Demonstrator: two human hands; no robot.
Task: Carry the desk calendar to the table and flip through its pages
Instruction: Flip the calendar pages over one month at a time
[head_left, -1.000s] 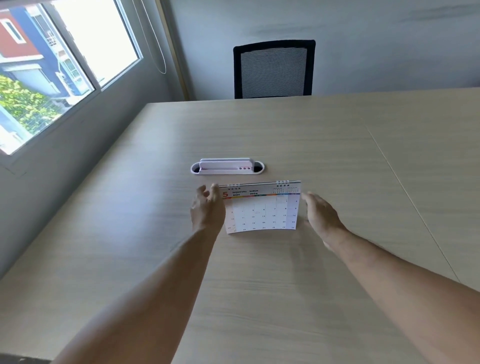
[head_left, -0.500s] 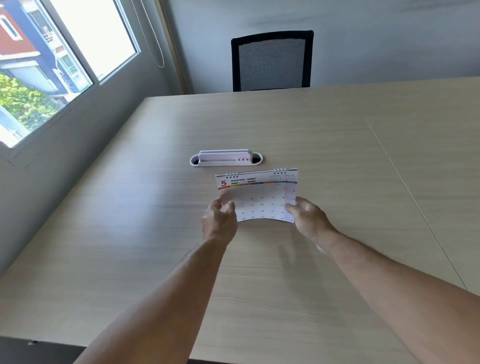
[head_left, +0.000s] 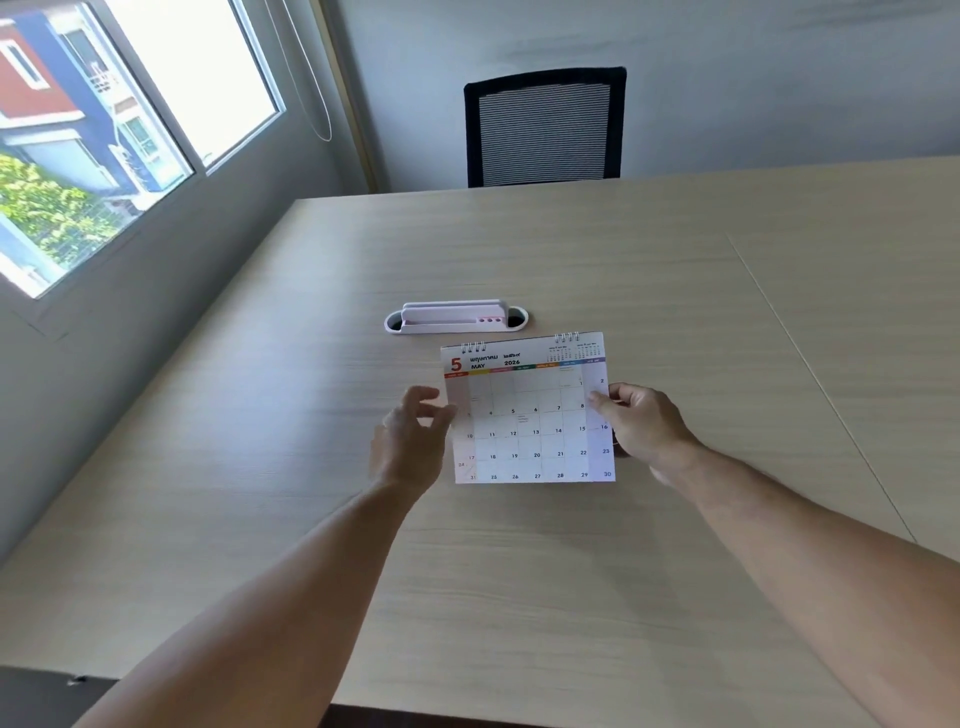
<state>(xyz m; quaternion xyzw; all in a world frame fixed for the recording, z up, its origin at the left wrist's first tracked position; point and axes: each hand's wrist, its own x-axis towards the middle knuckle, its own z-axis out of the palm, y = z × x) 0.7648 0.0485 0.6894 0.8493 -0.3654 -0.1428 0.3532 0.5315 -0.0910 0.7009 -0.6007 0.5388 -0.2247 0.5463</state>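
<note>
Calendar (head_left: 527, 415), open at May, is held above the surface (head_left: 675, 312), near its white cable tray (head_left: 454, 318). Your right hand (head_left: 641, 423) fingers (head_left: 602, 401) pinch its right edge; your left hand (head_left: 410, 441) touches the left edge, fingers loose.

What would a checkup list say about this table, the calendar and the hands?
Surface: pale wood-grain table, seam on the right.
Job's things: desk calendar showing May 2026, held facing the camera.
Clutter: white cable-port tray behind the calendar.
Grips: right hand pinches the calendar's right edge; left hand open at its left edge, contact unclear.
Cables: nothing seen.
Surroundings: black mesh chair, window on the left.
</note>
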